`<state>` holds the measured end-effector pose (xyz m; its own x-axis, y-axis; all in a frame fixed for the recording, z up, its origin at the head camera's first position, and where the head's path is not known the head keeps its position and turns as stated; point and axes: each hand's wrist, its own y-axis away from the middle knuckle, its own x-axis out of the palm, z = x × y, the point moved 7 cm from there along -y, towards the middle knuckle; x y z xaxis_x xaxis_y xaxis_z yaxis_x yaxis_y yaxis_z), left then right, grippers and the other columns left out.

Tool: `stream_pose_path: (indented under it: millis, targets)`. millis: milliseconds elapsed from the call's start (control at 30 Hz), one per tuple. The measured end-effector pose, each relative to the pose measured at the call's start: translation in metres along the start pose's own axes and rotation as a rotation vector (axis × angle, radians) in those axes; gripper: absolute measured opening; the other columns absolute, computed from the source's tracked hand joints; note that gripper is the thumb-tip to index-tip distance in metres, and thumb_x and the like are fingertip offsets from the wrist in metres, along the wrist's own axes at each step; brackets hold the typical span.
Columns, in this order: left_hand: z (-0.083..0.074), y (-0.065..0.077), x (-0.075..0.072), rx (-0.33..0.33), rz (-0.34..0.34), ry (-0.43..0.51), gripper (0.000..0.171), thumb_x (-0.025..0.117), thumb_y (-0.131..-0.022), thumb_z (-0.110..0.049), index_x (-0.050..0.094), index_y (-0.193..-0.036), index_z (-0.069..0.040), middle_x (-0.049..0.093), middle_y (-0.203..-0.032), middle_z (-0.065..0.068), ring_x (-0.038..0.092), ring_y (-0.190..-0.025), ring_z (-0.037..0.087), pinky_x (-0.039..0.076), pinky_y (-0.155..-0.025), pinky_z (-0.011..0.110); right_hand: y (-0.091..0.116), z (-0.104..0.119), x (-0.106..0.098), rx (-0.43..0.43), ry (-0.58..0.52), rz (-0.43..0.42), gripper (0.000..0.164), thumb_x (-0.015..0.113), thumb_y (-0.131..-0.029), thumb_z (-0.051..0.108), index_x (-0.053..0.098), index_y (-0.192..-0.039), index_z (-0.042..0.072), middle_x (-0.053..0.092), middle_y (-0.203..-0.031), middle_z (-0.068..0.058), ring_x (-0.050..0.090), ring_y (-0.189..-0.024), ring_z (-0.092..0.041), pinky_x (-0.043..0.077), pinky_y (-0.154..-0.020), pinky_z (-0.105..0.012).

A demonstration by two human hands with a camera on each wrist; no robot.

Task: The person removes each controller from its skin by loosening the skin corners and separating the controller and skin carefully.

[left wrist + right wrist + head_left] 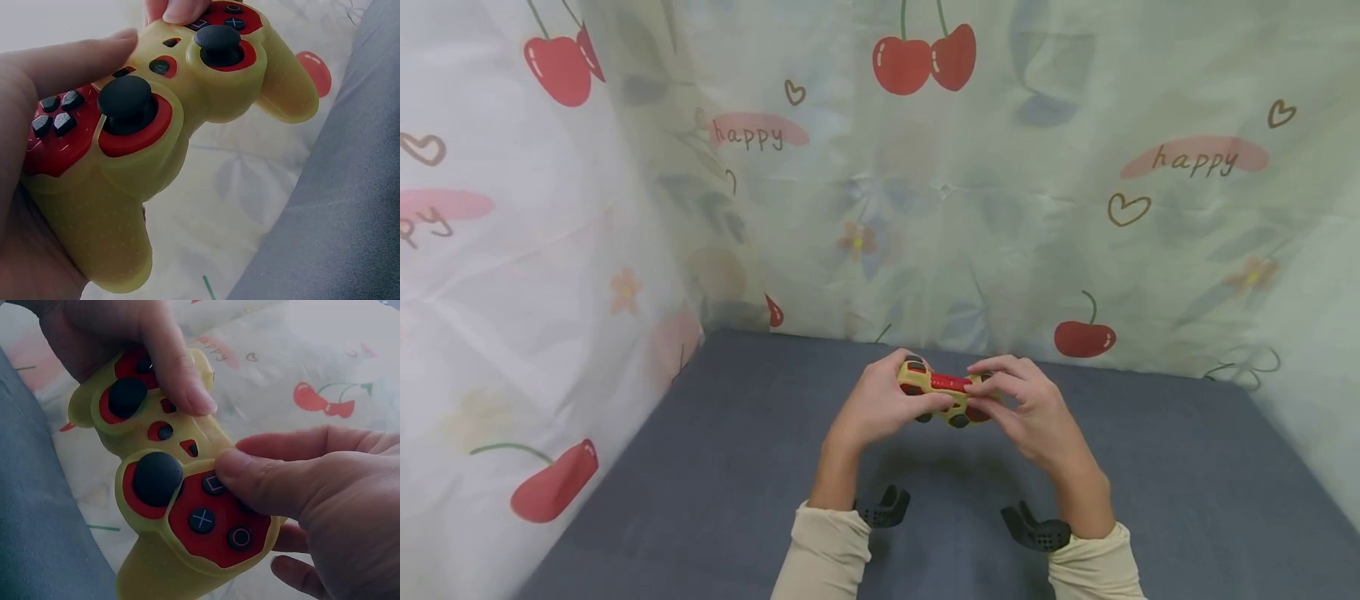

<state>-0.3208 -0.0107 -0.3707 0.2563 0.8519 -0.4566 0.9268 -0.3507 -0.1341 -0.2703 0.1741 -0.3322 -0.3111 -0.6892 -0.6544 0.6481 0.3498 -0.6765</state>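
Note:
A red game controller in a yellow silicone cover (206,94) is held up above the table by both hands. My left hand (880,400) grips its left end, the thumb lying across the front face above the direction buttons. At the other end my right hand (1028,408) pinches the edge of the cover, thumb beside the square button (214,483). Two black thumbsticks (157,479) stick out through the cover's openings, and the cross and circle buttons show in the right wrist view. Part of the right hand's fingers is hidden behind the controller.
A dark grey table (737,467) spreads beneath the hands. Pale curtains (940,208) printed with cherries and the word happy stand behind it and along the left side. Black wrist mounts (1037,531) sit on both wrists at the cream sleeves.

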Motion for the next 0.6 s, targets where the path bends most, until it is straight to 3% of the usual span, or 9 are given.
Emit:
stream_pose_path:
  millis: [167, 267, 400, 500, 600]
  targets:
    - [-0.002, -0.001, 0.002, 0.002, -0.016, -0.015, 0.040, 0.073, -0.089, -0.055, 0.059, -0.104, -0.021, 0.065, -0.086, 0.002, 0.062, -0.068, 0.020, 0.053, -0.061, 0.034, 0.000, -0.002, 0.000, 0.006, 0.022, 0.016, 0.025, 0.086, -0.075, -0.001, 0.074, -0.087, 0.018, 0.070, -0.112, -0.002, 0.058, -0.100, -0.017, 0.054, -0.079, -0.035]
    - [-0.007, -0.001, 0.000, 0.037, -0.093, -0.066, 0.042, 0.064, -0.092, -0.063, 0.061, -0.099, -0.022, 0.062, -0.078, 0.002, 0.058, -0.063, 0.020, 0.050, -0.057, 0.033, -0.001, -0.002, 0.002, 0.005, 0.031, 0.037, 0.025, 0.086, -0.075, 0.000, 0.073, -0.087, 0.018, 0.069, -0.110, -0.001, 0.057, -0.099, -0.018, 0.052, -0.080, -0.038]
    - [-0.014, 0.000, -0.004, 0.097, -0.230, -0.149, 0.043, 0.059, -0.093, -0.063, 0.064, -0.093, -0.021, 0.060, -0.068, -0.001, 0.055, -0.056, 0.018, 0.046, -0.050, 0.032, -0.002, 0.001, 0.002, -0.014, 0.053, 0.032, 0.025, 0.088, -0.074, 0.002, 0.072, -0.085, 0.018, 0.069, -0.109, -0.003, 0.052, -0.102, -0.022, 0.037, -0.084, -0.046]
    - [-0.017, 0.001, -0.005, 0.128, -0.300, -0.176, 0.037, 0.060, -0.094, -0.055, 0.065, -0.090, -0.019, 0.059, -0.063, -0.002, 0.054, -0.051, 0.015, 0.045, -0.046, 0.030, -0.002, 0.002, 0.001, -0.020, 0.029, 0.024, 0.021, 0.087, -0.076, 0.005, 0.072, -0.085, 0.017, 0.071, -0.109, -0.002, 0.046, -0.101, -0.020, 0.032, -0.081, -0.041]
    - [-0.017, 0.001, -0.006, 0.143, -0.327, -0.173, 0.033, 0.062, -0.093, -0.050, 0.066, -0.087, -0.018, 0.059, -0.061, -0.002, 0.053, -0.049, 0.013, 0.045, -0.044, 0.029, -0.001, 0.002, -0.001, -0.012, -0.032, 0.040, 0.014, 0.081, -0.084, 0.008, 0.072, -0.089, 0.017, 0.072, -0.111, 0.001, 0.042, -0.099, -0.013, 0.037, -0.078, -0.032]
